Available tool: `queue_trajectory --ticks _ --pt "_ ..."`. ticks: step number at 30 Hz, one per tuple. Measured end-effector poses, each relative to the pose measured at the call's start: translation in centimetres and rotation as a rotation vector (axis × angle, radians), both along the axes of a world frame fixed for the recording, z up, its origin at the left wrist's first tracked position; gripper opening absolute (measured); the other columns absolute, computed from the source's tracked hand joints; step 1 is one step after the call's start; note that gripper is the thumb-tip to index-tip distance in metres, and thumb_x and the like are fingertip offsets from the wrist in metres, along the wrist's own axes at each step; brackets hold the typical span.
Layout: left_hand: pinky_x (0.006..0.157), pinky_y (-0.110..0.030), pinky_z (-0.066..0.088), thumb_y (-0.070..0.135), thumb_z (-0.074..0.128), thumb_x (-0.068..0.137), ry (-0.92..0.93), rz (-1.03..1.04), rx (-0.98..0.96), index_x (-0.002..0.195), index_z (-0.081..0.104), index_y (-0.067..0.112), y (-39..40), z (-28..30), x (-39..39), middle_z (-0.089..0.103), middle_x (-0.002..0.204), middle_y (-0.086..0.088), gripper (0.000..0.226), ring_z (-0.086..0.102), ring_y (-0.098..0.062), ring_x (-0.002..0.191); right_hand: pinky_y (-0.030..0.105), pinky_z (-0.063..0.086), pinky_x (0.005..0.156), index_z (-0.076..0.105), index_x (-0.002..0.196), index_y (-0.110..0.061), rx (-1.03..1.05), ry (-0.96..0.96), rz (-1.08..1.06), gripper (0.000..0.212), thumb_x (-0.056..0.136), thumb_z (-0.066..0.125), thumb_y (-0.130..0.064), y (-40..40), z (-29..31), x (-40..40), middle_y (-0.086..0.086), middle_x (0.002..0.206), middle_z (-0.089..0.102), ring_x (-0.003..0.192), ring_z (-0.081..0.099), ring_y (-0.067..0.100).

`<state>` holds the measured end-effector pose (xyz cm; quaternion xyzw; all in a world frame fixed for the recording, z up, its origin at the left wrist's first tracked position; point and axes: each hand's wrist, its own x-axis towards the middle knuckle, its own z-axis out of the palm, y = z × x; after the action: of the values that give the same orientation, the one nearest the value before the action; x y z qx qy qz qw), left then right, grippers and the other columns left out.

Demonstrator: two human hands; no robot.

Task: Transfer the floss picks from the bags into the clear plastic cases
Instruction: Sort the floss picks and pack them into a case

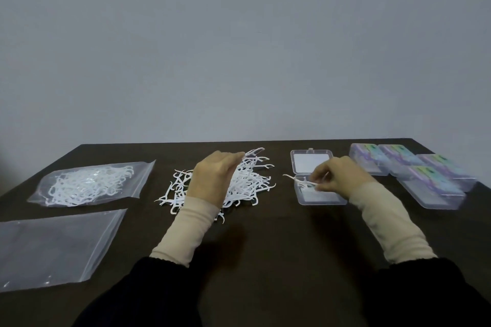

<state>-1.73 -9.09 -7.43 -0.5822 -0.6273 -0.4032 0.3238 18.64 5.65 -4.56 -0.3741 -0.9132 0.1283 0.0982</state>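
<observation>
Table (265,247): dark | full bag (87,184) far left, flat bag (53,247) nearer | loose floss picks (249,180) heaped centre | open case (316,196) right | left hand (212,180) over heap, grip indeterminate | right hand (337,178) pinching picks (300,181) over case.

No legible text anywhere. Closed cases (414,167) at right carry purple-and-green printed inserts, too blurred to read. Bags (87,183), open case (318,194): unmarked.

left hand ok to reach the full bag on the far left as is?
Probably yes. The left hand hovers over the loose pile; the full bag lies just left of it, with bare table between.
</observation>
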Motion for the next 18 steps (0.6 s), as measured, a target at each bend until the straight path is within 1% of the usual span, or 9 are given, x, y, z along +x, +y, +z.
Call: queue_trajectory --ticks 2,5,7,8,10,12,14,16,18 --pt "0.062 -0.026 0.048 0.016 0.062 0.080 -0.062 -0.053 0.044 0.085 0.074 0.003 0.8 0.3 1.1 0.071 0.072 -0.007 0.018 0.066 -0.017 0.060 0.024 0.049 0.087 0.069 0.100 -0.020 -0.022 0.028 0.012 0.020 0.081 0.070 -0.018 0.2 -0.1 0.0 0.000 0.101 0.068 0.081 0.059 0.008" --pt "0.061 -0.026 0.048 0.010 0.069 0.075 -0.153 -0.095 0.043 0.083 0.075 0.004 2.5 0.5 3.1 0.071 0.069 -0.006 0.012 0.066 -0.017 0.058 0.026 0.050 0.086 0.071 0.095 -0.019 -0.055 0.056 0.040 0.015 0.081 0.069 -0.015 0.3 -0.4 -0.1 0.001 0.098 0.068 0.079 0.060 0.008" --pt "0.062 -0.027 0.048 0.009 0.069 0.073 -0.225 -0.134 0.018 0.083 0.075 0.005 3.9 0.4 4.4 0.072 0.070 -0.006 0.013 0.066 -0.017 0.060 0.026 0.051 0.086 0.071 0.093 -0.020 -0.040 0.047 0.048 0.012 0.082 0.068 -0.015 0.4 -0.5 -0.1 0.002 0.098 0.068 0.081 0.060 0.009" --pt "0.064 -0.028 0.050 0.009 0.069 0.074 -0.289 -0.167 0.005 0.085 0.075 0.006 4.5 0.5 5.2 0.072 0.072 -0.006 0.013 0.067 -0.018 0.063 0.027 0.051 0.087 0.071 0.093 -0.021 -0.016 0.047 0.036 0.011 0.083 0.067 -0.016 0.6 -0.6 0.0 0.001 0.099 0.068 0.083 0.060 0.010" --pt "0.071 -0.029 0.053 0.009 0.069 0.079 -0.487 -0.243 -0.018 0.090 0.075 0.005 5.6 0.8 6.8 0.074 0.080 -0.007 0.013 0.069 -0.017 0.071 0.027 0.051 0.087 0.069 0.095 -0.021 0.054 0.084 -0.027 0.012 0.086 0.064 -0.017 1.0 -0.6 0.4 0.000 0.102 0.066 0.087 0.059 0.012" --pt "0.075 -0.024 0.054 0.008 0.070 0.080 -0.631 -0.261 -0.002 0.090 0.075 0.005 6.7 1.2 8.1 0.074 0.083 -0.007 0.012 0.067 -0.009 0.073 0.027 0.051 0.086 0.068 0.097 -0.020 0.101 0.163 -0.111 0.013 0.087 0.060 -0.017 1.5 -0.7 0.8 0.001 0.102 0.065 0.089 0.058 0.014" --pt "0.074 -0.018 0.052 0.009 0.071 0.079 -0.708 -0.265 0.019 0.088 0.075 0.005 7.9 1.5 9.0 0.074 0.081 -0.006 0.010 0.064 -0.005 0.071 0.027 0.051 0.084 0.067 0.096 -0.020 0.080 0.258 -0.165 0.012 0.087 0.060 -0.017 2.0 -0.7 1.2 0.003 0.101 0.065 0.089 0.059 0.017" --pt "0.073 -0.013 0.051 0.009 0.071 0.079 -0.747 -0.279 -0.011 0.087 0.075 0.005 8.8 1.5 9.5 0.073 0.080 -0.006 0.010 0.063 -0.005 0.069 0.026 0.050 0.083 0.066 0.095 -0.019 0.036 0.336 -0.187 0.011 0.086 0.061 -0.014 2.2 -0.7 1.2 0.004 0.099 0.066 0.087 0.060 0.017" --pt "0.072 -0.008 0.048 0.007 0.070 0.080 -0.756 -0.286 -0.074 0.089 0.075 0.004 9.6 1.2 9.8 0.073 0.082 -0.006 0.011 0.063 -0.006 0.071 0.025 0.049 0.082 0.062 0.100 -0.016 -0.053 0.405 -0.175 0.018 0.083 0.064 -0.011 2.3 -0.5 1.2 0.003 0.096 0.065 0.085 0.059 0.015"
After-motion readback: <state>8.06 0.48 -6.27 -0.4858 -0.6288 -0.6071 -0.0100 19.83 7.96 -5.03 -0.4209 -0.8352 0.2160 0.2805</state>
